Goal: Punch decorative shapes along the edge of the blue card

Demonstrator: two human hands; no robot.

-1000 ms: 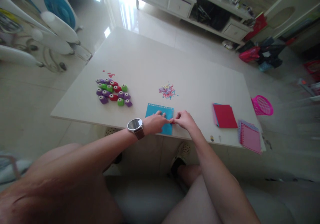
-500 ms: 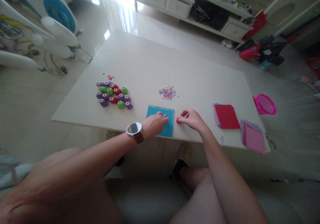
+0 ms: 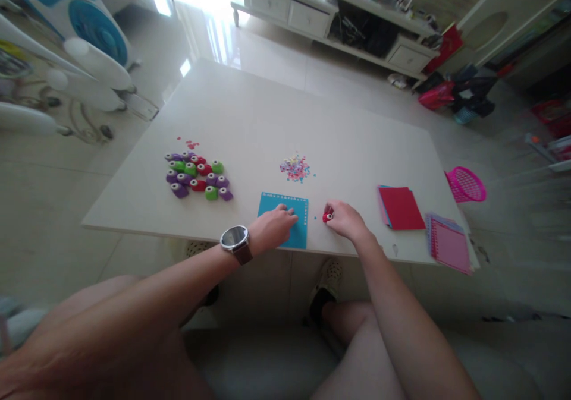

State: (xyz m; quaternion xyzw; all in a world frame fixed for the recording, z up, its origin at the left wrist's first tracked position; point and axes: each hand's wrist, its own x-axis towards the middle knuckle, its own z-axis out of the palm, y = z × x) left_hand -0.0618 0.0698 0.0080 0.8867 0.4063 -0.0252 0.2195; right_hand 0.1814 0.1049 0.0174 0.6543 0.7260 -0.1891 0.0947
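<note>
The white table fills the middle of the frame, and everything in hand sits along its near edge. At lower centre lies a blue paper square with a row of small punched holes along its top edge and another down its right edge. The left hand, a wristwatch on its wrist, lies flat on the lower left part of that sheet, fingers spread and pressing down rather than closed on anything. Just right of the sheet, apart from it, the right hand has its fingers curled around a small red paper punch that rests on the table; only the punch's left end shows beyond the fingertips.

Judging from this, the punch is off the paper, between 2 punching strokes, with 2 edges already perforated. A next stroke would call for turning the sheet to present a plain edge, sliding that edge into the punch's slot, and lining it up with the existing row.

At centre left, a cluster of about 12 purple, green and red punches lies well apart from the hands. A little heap of coloured paper cut-outs sits just above the sheet. At right are a red paper stack, a pink patterned stack and a pink mesh basket.

No brand, label or writing is legible anywhere; the watch face is blank glare.
</note>
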